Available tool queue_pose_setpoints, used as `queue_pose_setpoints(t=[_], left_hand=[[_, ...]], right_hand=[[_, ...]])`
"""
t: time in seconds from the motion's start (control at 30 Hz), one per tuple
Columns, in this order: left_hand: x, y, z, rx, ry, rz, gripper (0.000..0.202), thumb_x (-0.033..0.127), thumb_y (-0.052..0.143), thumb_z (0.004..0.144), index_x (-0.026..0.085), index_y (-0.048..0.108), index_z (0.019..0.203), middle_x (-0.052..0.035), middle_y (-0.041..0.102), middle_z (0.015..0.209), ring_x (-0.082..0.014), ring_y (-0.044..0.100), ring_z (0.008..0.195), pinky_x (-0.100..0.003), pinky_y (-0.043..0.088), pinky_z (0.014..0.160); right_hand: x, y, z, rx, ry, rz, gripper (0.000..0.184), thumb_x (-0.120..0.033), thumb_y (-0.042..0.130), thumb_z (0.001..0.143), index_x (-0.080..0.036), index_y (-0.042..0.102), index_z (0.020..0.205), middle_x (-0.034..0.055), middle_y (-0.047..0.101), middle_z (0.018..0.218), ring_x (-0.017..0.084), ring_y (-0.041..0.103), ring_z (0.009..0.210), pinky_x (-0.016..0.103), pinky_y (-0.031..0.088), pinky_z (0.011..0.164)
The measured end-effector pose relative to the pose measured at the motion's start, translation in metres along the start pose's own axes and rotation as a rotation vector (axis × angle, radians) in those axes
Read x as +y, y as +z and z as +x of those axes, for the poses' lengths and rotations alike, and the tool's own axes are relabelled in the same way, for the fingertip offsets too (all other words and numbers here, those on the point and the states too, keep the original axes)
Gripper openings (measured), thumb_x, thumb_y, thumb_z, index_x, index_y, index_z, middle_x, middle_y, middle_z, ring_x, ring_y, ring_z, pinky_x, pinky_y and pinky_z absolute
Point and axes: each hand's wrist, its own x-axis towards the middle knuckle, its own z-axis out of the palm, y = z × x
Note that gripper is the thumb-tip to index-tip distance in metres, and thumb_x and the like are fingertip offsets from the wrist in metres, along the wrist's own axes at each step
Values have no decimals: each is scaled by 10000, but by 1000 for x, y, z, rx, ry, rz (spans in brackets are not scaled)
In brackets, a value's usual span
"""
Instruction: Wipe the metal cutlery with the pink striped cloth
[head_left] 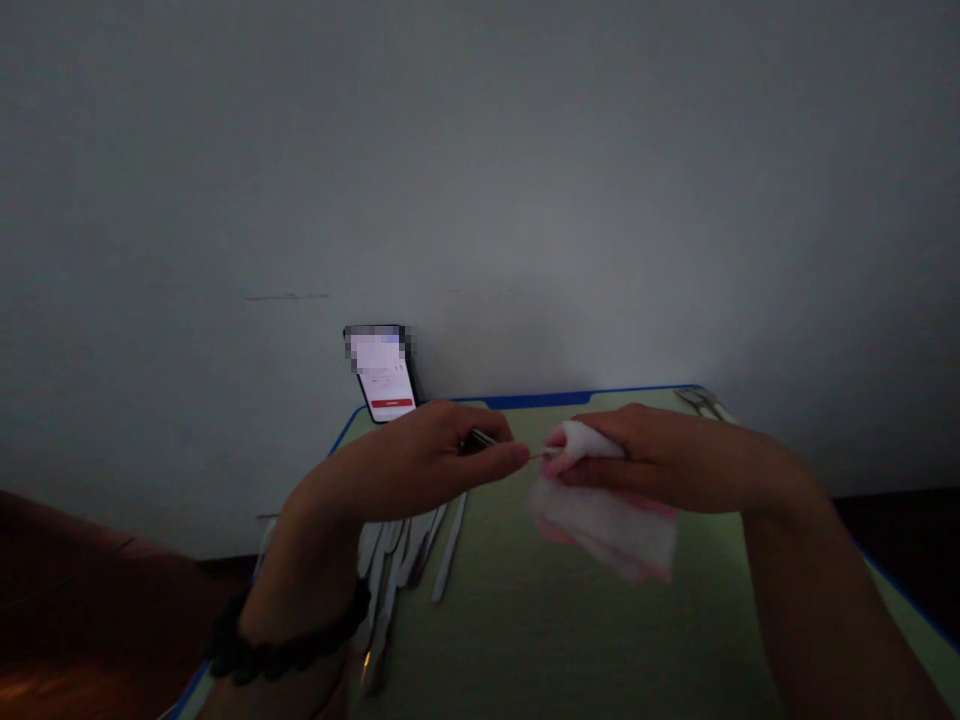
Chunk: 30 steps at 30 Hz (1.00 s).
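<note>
Dark beads of a bracelet (289, 650) circle a person's left wrist in the near left of a dimly lit scene. Just beyond, a bundle of metal cutlery (386, 590) lies loosely side by side on a pale green table (600, 640) edged in blue, partly hidden by the forearm. Farther back, a lit phone (390, 385) leans upright against a grey wall (525, 200).

Toward the center, the left hand (450, 455) curls around a slim metal utensil (538, 456), thumb and fingers drawn narrow; its type cannot be told, as most of it is covered. It is held above the table, spanning the gap between the two hands, its right end running into a white-and-pink cloth (615, 530). The right hand (649, 450) pinches that cloth around the metal, the loose part hanging below, slightly blurred.

The utensil looks light, stiff and smooth, likely to slip or turn in the fingers, and hardly fragile; a firm hold on the end clear of the cloth appears best. The cloth looks soft and limp, easiest gripped where it is folded. At the far right corner rest more utensils (699, 402), apparently a fork among them.
</note>
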Motion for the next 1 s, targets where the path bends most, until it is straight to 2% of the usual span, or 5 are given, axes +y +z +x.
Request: queue_pose_setpoints(t=[0.3, 0.53, 0.6, 0.8, 1.0], left_hand=[[-15, -2, 3, 26, 3, -102, 270, 418, 508, 835, 185, 622, 909, 9, 599, 707, -100, 516, 613, -183, 390, 539], [-20, 9, 26, 622, 178, -565, 488, 259, 701, 695, 218, 526, 1149, 20, 605, 769, -90, 571, 600, -188, 480, 559], [-18, 15, 34, 680, 169, -679, 534, 248, 687, 706, 207, 494, 1202, 11, 616, 783, -93, 583, 610, -197, 491, 574], [-15, 35, 52, 674, 134, -849, 230, 337, 625, 761, 131, 672, 853, -41, 668, 740, -95, 563, 560, -173, 429, 480], [-1, 44, 59, 825, 209, -1124, 173, 329, 607, 785, 185, 654, 867, 12, 612, 708, -75, 534, 569, -152, 406, 488]], right_hand=[[9, -10, -12, -32, 53, 49, 350, -473, 510, 819, -188, 610, 995, 17, 662, 862, 138, 587, 710, 216, 406, 577], [4, -7, -2, 215, 48, 36, 354, -513, 473, 825, -182, 592, 870, -11, 634, 712, 90, 525, 538, 191, 346, 459], [2, -3, 6, 311, 37, -33, 386, -534, 446, 833, -176, 590, 855, -3, 627, 685, 94, 519, 530, 199, 325, 457], [3, 6, 23, 536, -7, -211, 436, -554, 403, 847, -165, 599, 843, 23, 627, 672, 105, 499, 534, 226, 281, 485], [5, 3, 26, 616, -61, -199, 466, -566, 383, 850, -160, 611, 887, 26, 630, 696, 111, 509, 556, 227, 301, 517]])
